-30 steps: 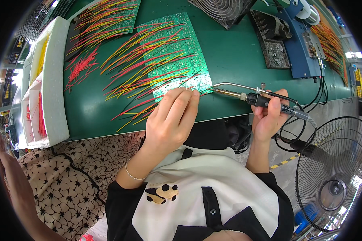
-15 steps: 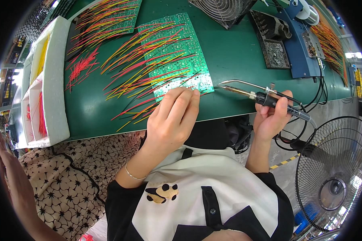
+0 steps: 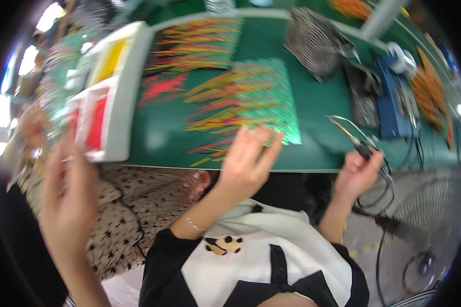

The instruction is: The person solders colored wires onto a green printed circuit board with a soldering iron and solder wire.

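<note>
The picture is motion-blurred. My left hand (image 3: 248, 158) hovers at the near edge of a green circuit board (image 3: 271, 97) that bristles with red and yellow wires (image 3: 215, 110); its fingers are spread and I see nothing in them. My right hand (image 3: 357, 173) is to the right, near the table's front edge, gripping a black-handled soldering iron (image 3: 354, 139) whose metal tip points up and left, off the board. A black cable (image 3: 381, 192) trails down from the iron.
White trays (image 3: 119, 110) with red and yellow wire stock stand at the left. A round fan guard (image 3: 315, 43) and a blue device (image 3: 394, 100) sit at the back right. A floor fan (image 3: 425, 240) stands lower right. Another person's raised hand (image 3: 69, 199) is at the left.
The view has swung, so the table sits higher and farther right. My left hand has lifted off the wires and opened. The iron has drawn back to the right. Another person's hand has risen at the left.
</note>
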Demonstrator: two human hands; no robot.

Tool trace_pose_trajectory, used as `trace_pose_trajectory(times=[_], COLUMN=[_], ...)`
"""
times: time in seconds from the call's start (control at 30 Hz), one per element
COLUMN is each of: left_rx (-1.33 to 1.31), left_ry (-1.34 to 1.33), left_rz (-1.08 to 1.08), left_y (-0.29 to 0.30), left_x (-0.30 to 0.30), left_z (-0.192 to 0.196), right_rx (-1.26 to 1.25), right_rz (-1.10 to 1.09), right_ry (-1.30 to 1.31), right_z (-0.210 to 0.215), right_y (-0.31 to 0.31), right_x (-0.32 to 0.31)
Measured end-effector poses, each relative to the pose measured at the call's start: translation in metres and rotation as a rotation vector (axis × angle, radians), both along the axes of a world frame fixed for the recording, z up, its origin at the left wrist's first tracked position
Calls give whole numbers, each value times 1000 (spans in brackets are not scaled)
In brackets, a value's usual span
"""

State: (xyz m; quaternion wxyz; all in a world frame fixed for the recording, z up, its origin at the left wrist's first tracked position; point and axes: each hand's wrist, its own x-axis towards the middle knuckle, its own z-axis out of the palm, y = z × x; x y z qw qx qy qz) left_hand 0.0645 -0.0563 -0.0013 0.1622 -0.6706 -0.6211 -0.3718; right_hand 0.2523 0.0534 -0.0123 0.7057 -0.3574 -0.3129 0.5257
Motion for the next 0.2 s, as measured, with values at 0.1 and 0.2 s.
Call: trace_pose_trajectory(times=[0.1, 0.2], left_rx=[27, 137], left_ry=[-114, -195], left_rz=[-62, -153], left_y=[-12, -29], left_x=[-1, -7], left_z=[7, 15], right_rx=[6, 158], right_rz=[58, 297], right_ry=[102, 119], right_z=[-3, -24], right_y=[14, 36], right_x=[15, 41])
